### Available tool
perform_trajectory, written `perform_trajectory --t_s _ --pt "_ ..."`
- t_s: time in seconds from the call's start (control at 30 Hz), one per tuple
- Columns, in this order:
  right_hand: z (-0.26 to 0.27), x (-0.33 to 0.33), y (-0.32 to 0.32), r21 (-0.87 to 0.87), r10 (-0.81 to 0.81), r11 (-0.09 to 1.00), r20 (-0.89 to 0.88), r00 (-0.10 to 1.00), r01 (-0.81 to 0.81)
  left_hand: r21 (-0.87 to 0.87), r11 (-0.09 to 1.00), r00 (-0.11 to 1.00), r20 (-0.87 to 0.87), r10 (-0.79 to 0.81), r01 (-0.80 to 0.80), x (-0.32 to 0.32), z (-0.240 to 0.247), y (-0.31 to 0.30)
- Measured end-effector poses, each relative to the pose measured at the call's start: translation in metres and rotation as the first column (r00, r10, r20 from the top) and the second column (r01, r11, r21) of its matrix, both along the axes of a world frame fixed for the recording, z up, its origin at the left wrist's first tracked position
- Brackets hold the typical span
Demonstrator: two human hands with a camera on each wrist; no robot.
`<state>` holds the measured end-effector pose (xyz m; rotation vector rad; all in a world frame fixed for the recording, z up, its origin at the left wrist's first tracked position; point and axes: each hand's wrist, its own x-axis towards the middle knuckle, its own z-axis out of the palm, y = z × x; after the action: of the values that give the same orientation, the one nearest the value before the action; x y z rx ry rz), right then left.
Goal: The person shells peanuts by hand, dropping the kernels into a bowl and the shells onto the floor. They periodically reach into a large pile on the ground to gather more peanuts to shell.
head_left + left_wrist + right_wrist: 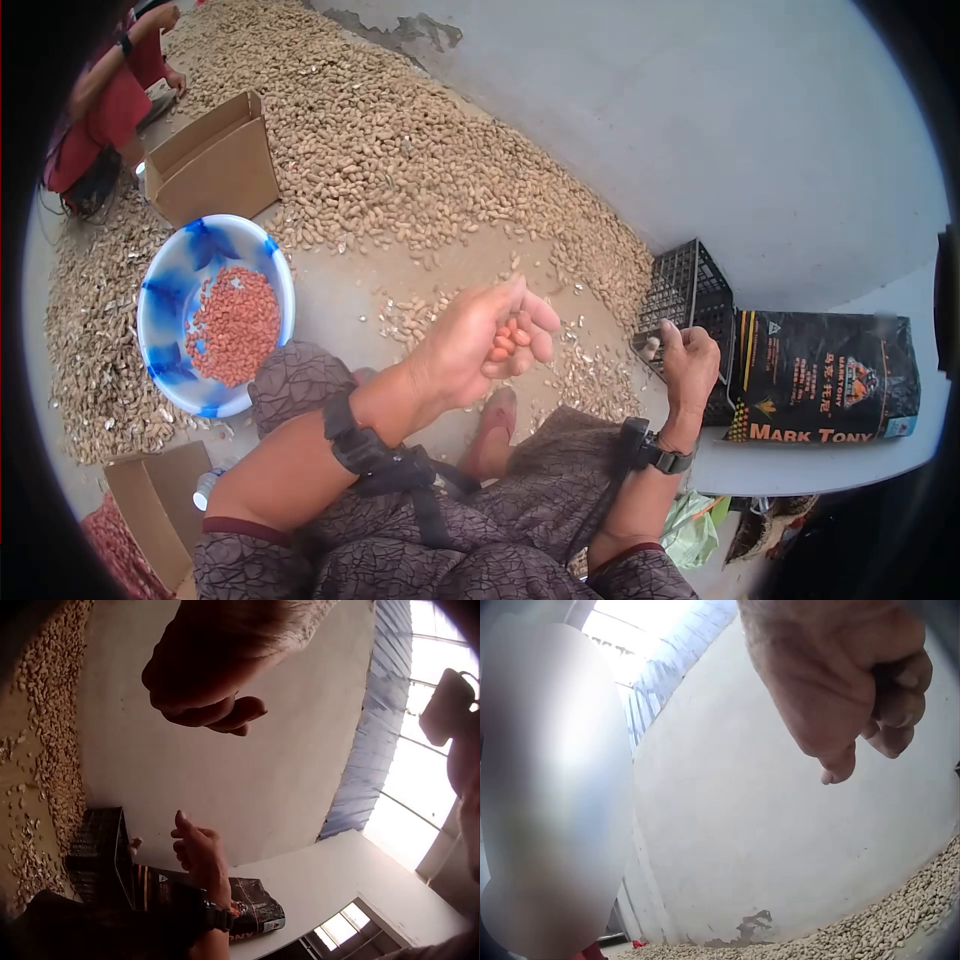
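My left hand [465,345] is cupped, palm up, in the middle of the head view, with several red shelled peanuts [508,340] in the curl of its fingers. To the right, my right hand [692,362] is raised with its fingers curled and thumb sticking up; no object shows in its grasp. A pale peanut shell [650,347] appears just left of that thumb, against the black crate, apart from the hand. At the left stands a blue-and-white basin [160,305] holding a heap of red shelled peanuts [235,325].
A large pile of unshelled peanuts [390,150] runs along the wall. A black plastic crate [675,285] and a black "Mark Tony" bag [825,375] lie at right. Cardboard boxes [220,170] stand at left. Another person [100,140] sits at upper left.
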<state>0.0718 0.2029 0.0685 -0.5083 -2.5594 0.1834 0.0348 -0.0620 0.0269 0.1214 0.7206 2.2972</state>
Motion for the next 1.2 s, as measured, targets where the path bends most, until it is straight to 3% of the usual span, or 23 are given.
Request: perform_trajectory --t_s 0.07,0.1,0.13,0.17,0.23,0.33,0.4,0.53,0.6,0.63,0.67,0.7,0.73,0.77,0.8,0.83,0.9,0.93,1.0,1.07,1.13,1.2 --pt "-0.008 0.001 0.02 -0.183 0.076 0.98 -0.021 0.997 -0.078 -0.015 1.0 1.0 -0.008 -0.001 0.001 0.001 0.004 -0.001" --pt "-0.002 0.003 0.006 -0.185 0.07 0.98 -0.014 0.997 -0.071 -0.035 0.999 1.0 -0.019 0.003 -0.004 0.002 0.004 -0.001" --pt "0.009 0.003 -0.02 -0.464 0.123 0.879 -0.002 0.992 -0.11 -0.039 0.999 1.0 -0.015 -0.003 0.002 0.003 0.003 0.0" --pt "0.015 0.002 -0.04 -0.703 0.176 0.699 -0.011 0.984 -0.133 -0.018 1.0 1.0 -0.015 -0.005 0.005 0.003 0.003 0.0" --pt "0.017 0.002 -0.06 -0.79 0.292 0.587 0.005 0.956 -0.176 0.001 1.0 1.0 -0.014 -0.005 0.005 0.002 0.004 -0.002" --pt "0.007 -0.001 -0.075 -0.811 0.402 0.557 0.072 0.913 -0.182 -0.068 0.996 0.998 -0.022 0.063 -0.064 -0.005 0.01 -0.021" --pt "0.0 -0.006 -0.08 -0.852 0.464 0.495 0.093 0.881 -0.171 -0.153 0.958 0.966 -0.122 0.226 -0.243 -0.015 0.011 -0.045" --pt "-0.007 -0.014 -0.088 -0.872 0.528 0.475 0.177 0.83 -0.116 -0.426 0.733 0.847 -0.223 0.483 -0.531 -0.023 0.014 -0.104" --pt "-0.014 -0.019 -0.089 -0.906 0.548 0.411 0.155 0.822 -0.103 -0.59 0.501 0.758 -0.34 0.556 -0.633 -0.022 0.013 -0.13" --pt "-0.017 -0.02 -0.089 -0.93 0.559 0.356 0.136 0.818 -0.088 -0.661 0.379 0.742 -0.435 0.509 -0.648 -0.023 0.007 -0.146" --pt "-0.019 -0.021 -0.089 -0.934 0.556 0.35 0.14 0.819 -0.077 -0.777 0.234 0.758 -0.42 0.499 -0.585 -0.023 0.004 -0.156" --pt "-0.02 -0.023 -0.091 -0.937 0.575 0.341 0.145 0.805 -0.074 -0.783 0.232 0.765 -0.418 0.491 -0.577 -0.023 -0.01 -0.173" --pt "-0.022 -0.024 -0.093 -0.94 0.594 0.331 0.146 0.791 -0.075 -0.817 -0.118 0.787 -0.575 0.222 -0.564 -0.025 -0.032 -0.192" --pt "-0.023 -0.024 -0.094 -0.943 0.588 0.326 0.144 0.796 -0.07 -0.69 -0.444 0.795 -0.6 -0.092 -0.572 -0.027 -0.043 -0.199" --pt "-0.024 -0.024 -0.095 -0.949 0.594 0.312 0.156 0.789 -0.047 -0.611 -0.573 0.816 -0.542 -0.201 -0.546 -0.021 -0.038 -0.193" --pt "-0.025 -0.024 -0.096 -0.954 0.599 0.299 0.168 0.783 -0.025 -0.607 -0.571 0.813 -0.542 -0.212 -0.553 -0.018 -0.034 -0.185" --pt "-0.027 -0.022 -0.097 -0.963 0.612 0.27 0.16 0.774 -0.015 -0.56 -0.259 0.615 -0.747 -0.252 -0.787 -0.013 -0.025 -0.162" --pt "-0.027 -0.021 -0.098 -0.98 0.636 0.197 0.134 0.76 0.008 -0.637 -0.009 0.634 -0.765 -0.113 -0.771 -0.009 -0.014 -0.14" --pt "-0.029 -0.02 -0.101 -0.995 0.663 0.085 0.09 0.743 0.045 -0.585 0.438 0.647 -0.762 -0.008 -0.683 -0.004 0.0 -0.096" --pt "-0.031 -0.019 -0.103 -0.997 0.658 0.037 0.071 0.75 0.062 -0.479 0.597 0.507 -0.851 -0.136 -0.644 0.002 0.007 -0.06" --pt "-0.031 -0.017 -0.107 -0.994 0.645 -0.056 0.035 0.764 0.093 -0.457 0.7 0.463 -0.863 -0.2 -0.549 0.007 0.01 -0.03" --pt "-0.036 -0.018 -0.107 -0.994 0.634 -0.057 0.038 0.773 0.096 -0.433 0.735 0.445 -0.873 -0.199 -0.522 0.01 0.005 -0.006"
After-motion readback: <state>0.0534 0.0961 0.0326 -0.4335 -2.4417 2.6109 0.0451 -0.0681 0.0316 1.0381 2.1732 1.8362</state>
